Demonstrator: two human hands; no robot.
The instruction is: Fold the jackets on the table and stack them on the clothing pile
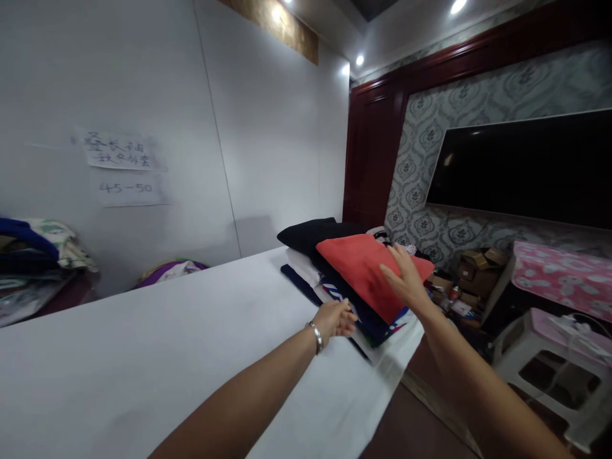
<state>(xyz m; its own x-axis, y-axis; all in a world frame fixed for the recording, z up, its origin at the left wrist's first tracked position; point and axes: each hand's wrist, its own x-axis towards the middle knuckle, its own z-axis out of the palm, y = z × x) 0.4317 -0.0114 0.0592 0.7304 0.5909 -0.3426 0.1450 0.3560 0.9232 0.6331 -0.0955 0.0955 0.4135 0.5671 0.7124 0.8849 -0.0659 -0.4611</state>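
From where I stand, the work seems to be at the step of placing or straightening a folded red cloth (356, 261) on its pile. The right hand (405, 275) is over the right part of this cloth, its thumb apart from the other fingers, and nothing is pinched between them. Whether these fingers press the cloth or only hang above it, I cannot tell. The left hand (333, 319) (the one with a silver bracelet (316, 338)) is at the near left edge of the pile; its fingers are loosely bent, half open, and I see no cloth held in them.

The red cloth lies under the right fingers and just beyond the left ones. A black cloth (306, 233) is farther from both hands, behind the red one, and a dark blue cloth (375, 331) shows below it, between the hands. The bare white counter (201, 344) spreads to the left of the left fingers.

In my judgement, the next move calls for flat, gentle fingers, because the soft pile leans and its layers could slide.
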